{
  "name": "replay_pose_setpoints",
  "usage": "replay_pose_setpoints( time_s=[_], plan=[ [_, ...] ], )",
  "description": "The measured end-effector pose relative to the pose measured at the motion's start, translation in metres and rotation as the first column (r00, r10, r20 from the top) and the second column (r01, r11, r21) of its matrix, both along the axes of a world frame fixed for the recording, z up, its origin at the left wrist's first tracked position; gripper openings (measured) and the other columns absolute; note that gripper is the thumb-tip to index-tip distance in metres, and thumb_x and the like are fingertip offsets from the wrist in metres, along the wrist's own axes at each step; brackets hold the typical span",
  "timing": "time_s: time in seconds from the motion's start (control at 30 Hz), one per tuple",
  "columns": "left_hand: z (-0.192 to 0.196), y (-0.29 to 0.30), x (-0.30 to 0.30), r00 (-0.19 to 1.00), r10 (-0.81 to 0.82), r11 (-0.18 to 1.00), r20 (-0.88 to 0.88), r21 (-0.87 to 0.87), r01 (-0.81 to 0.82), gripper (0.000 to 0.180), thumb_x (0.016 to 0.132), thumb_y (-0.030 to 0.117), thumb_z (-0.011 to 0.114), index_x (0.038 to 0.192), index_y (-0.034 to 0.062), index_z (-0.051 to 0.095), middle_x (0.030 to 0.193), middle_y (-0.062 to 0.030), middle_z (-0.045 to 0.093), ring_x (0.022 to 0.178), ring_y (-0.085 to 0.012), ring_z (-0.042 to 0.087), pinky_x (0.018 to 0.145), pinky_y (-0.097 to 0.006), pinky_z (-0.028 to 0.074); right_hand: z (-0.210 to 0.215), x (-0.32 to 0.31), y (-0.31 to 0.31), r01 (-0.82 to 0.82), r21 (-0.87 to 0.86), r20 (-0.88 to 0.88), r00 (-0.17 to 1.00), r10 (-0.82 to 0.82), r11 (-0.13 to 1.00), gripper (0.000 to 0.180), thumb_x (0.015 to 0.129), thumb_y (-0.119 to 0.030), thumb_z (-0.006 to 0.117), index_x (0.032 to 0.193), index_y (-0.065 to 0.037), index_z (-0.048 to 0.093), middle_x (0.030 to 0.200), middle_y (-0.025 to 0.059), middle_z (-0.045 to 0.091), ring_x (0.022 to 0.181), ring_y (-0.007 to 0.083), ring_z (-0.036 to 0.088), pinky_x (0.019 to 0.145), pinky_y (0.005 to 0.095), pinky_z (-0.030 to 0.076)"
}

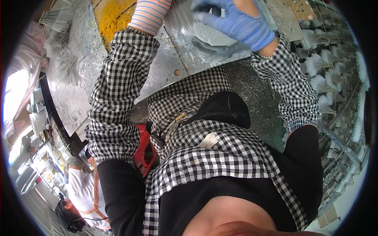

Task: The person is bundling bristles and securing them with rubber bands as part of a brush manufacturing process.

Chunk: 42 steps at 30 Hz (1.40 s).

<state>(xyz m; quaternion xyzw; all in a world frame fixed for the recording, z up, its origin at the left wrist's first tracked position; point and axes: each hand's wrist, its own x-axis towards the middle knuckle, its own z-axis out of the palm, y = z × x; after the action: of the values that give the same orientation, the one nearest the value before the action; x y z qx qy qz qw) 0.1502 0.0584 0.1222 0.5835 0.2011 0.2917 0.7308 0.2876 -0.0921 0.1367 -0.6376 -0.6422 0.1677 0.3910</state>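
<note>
My left hand (150, 15), in a striped knit glove, reaches to the top edge, where its fingers are cut off. It is between a heap of yellow rubber bands (114, 23) and a bundle of thin grey wire-like rods (180, 16). My right hand (236, 23), in a blue knit glove, is curled above a mound of white paste (214, 37). A dark thing (209, 9) shows between its thumb and fingers, too little of it to name. Whether the rods reach either hand is hidden.
Wet white smears lie on the metal table (161, 70) near the paste. More thin rods (65, 51) are piled at the far left. At right, a rack (342, 151) holds many white-tipped bundles (319, 63). A red stool (145, 151) is beside me; another person (84, 188) is at lower left.
</note>
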Motion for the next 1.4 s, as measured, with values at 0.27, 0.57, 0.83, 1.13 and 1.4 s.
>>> replay_pose_setpoints(
  time_s=[0.27, 0.57, 0.83, 1.13, 1.4],
  plan=[
    [-0.010, 0.002, 0.004, 0.993, 0.115, 0.993, 0.013, -0.024, -0.115, 0.016, 0.095, 0.014, 0.068, 0.108, 0.0069, 0.064, 0.090, -0.0005, 0.066, 0.082, -0.0116, 0.062, 0.074, -0.027, 0.052, -0.001, -0.012, 0.017, 0.111, -0.191, 0.114, 0.989, -0.090, 0.975, 0.033, 0.081, -0.031, 0.071, 0.096, -0.001, 0.071, 0.086, 0.0157, 0.073, 0.081, 0.0300, 0.071, 0.076, 0.0381, 0.056],
    [-0.005, -0.005, 0.012, 0.991, 0.094, 0.994, -0.100, 0.062, -0.088, 0.032, 0.089, 0.008, 0.073, 0.117, 0.0046, 0.058, 0.095, -0.0024, 0.065, 0.087, -0.0125, 0.062, 0.076, -0.028, 0.053, -0.011, 0.002, 0.025, 0.149, -0.194, 0.217, 0.970, -0.105, 0.970, 0.036, 0.080, -0.033, 0.073, 0.098, -0.002, 0.072, 0.089, 0.0153, 0.074, 0.085, 0.0307, 0.071, 0.077, 0.0391, 0.056],
    [-0.016, -0.017, 0.019, 0.993, 0.119, 0.114, 0.004, 0.993, -0.018, 0.055, 0.069, 0.007, 0.081, 0.118, 0.0052, 0.055, 0.106, -0.0141, 0.063, 0.103, -0.0339, 0.061, 0.089, -0.043, 0.051, -0.061, 0.027, 0.025, 0.130, -0.142, 0.014, 0.992, -0.129, 0.981, 0.047, 0.082, -0.040, 0.073, 0.116, -0.008, 0.070, 0.108, 0.0165, 0.073, 0.098, 0.0322, 0.069, 0.087, 0.0396, 0.055],
    [-0.028, -0.021, 0.015, 0.982, 0.090, -0.030, -0.165, 0.985, 0.168, 0.057, 0.064, 0.016, 0.082, 0.116, 0.0103, 0.060, 0.105, -0.0120, 0.063, 0.105, -0.0345, 0.059, 0.093, -0.046, 0.047, -0.099, 0.032, 0.027, 0.141, -0.297, 0.171, 0.981, -0.093, 0.944, 0.055, 0.082, -0.051, 0.076, 0.118, -0.011, 0.067, 0.114, 0.0156, 0.071, 0.106, 0.0337, 0.066, 0.095, 0.0411, 0.052],
    [-0.033, -0.018, 0.015, 0.984, 0.088, -0.017, -0.153, 0.988, 0.155, 0.055, 0.065, 0.014, 0.081, 0.116, 0.0102, 0.060, 0.105, -0.0126, 0.063, 0.105, -0.0346, 0.059, 0.094, -0.046, 0.047, -0.104, 0.034, 0.028, 0.180, -0.330, 0.227, 0.968, -0.108, 0.926, 0.054, 0.084, -0.051, 0.074, 0.121, -0.011, 0.066, 0.118, 0.0163, 0.069, 0.110, 0.0330, 0.065, 0.097, 0.0409, 0.051]
  ],
)
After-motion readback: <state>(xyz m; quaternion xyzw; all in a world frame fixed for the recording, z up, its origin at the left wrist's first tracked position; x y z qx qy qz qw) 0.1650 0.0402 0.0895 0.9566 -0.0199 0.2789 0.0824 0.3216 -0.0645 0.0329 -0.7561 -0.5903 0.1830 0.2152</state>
